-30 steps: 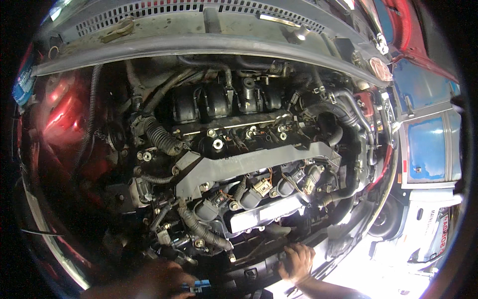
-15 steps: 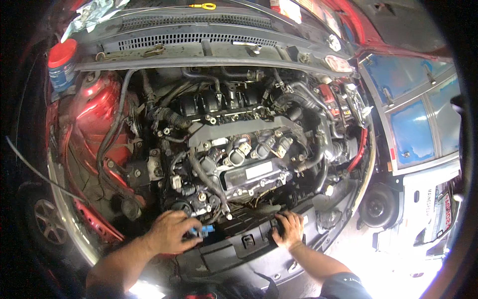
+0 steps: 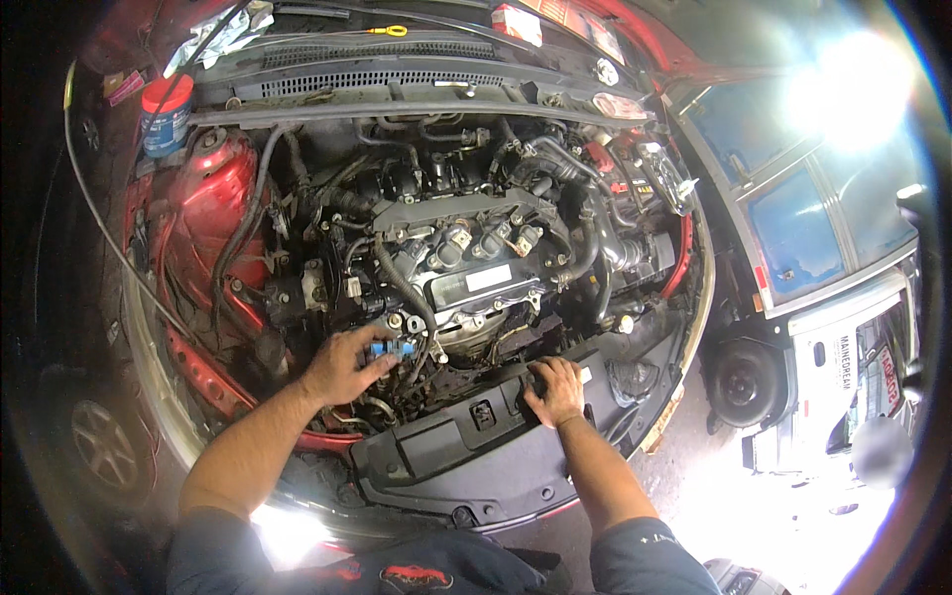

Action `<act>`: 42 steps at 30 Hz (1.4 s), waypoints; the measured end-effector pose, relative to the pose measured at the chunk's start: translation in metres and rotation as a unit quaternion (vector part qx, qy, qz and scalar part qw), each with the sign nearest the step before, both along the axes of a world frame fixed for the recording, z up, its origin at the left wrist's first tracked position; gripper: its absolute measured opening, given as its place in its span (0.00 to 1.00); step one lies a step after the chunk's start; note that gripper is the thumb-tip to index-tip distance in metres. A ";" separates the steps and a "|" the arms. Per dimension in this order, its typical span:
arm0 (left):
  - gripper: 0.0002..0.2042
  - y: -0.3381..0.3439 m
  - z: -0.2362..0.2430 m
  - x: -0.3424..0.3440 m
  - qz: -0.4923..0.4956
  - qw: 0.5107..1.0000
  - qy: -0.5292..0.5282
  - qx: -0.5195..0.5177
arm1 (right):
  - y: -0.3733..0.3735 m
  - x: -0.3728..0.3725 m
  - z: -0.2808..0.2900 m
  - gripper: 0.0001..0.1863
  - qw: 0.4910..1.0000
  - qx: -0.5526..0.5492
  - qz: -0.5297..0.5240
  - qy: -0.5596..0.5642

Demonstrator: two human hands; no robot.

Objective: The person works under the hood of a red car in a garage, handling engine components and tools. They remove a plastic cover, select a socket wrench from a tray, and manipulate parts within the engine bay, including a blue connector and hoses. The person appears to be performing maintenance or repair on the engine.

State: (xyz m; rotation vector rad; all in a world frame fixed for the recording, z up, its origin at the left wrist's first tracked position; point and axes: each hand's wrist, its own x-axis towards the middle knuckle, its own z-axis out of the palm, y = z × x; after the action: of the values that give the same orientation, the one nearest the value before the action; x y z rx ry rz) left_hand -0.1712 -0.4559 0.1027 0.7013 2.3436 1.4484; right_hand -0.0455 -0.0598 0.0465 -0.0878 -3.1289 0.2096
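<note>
My left hand (image 3: 342,367) reaches over the front left side of the engine (image 3: 466,283). Between its thumb and fingers is a small bright blue piece (image 3: 393,348), too small to name; hoses and metal fittings lie just beyond it. At the front of the bay, my right hand (image 3: 557,392) has its fingers curled over the inner edge of the black plastic radiator cover (image 3: 436,451). Its fingertips are partly hidden.
A blue tub with a red lid (image 3: 167,114) stands at the back left. A yellow-handled dipstick (image 3: 389,31) lies near the windshield. The battery (image 3: 635,174) sits at the back right. A bent hood prop (image 3: 99,213) rises along the left. Blue-paned doors (image 3: 793,233) stand to the right.
The view has shifted, showing more of the front cover and my arms. My left hand has moved in over the engine's front left with the blue piece; my right stays at the cover's edge.
</note>
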 end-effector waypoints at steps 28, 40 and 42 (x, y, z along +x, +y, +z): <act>0.19 -0.003 -0.006 -0.008 -0.062 0.998 0.024 0.002 | -0.005 -0.002 0.001 0.27 0.999 0.014 -0.033 -0.016; 0.20 -0.001 -0.014 -0.008 -0.063 0.996 0.056 -0.005 | -0.008 -0.003 0.004 0.28 0.998 0.021 -0.039 -0.037; 0.20 -0.001 -0.014 -0.009 -0.064 0.996 0.061 -0.005 | -0.009 -0.003 0.006 0.29 0.997 0.021 -0.043 -0.054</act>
State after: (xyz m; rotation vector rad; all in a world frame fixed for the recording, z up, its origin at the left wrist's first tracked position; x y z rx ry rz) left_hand -0.1797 -0.4569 0.0888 0.9437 2.3458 1.3733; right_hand -0.0487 -0.0684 0.0527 -0.2405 -3.2255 0.1433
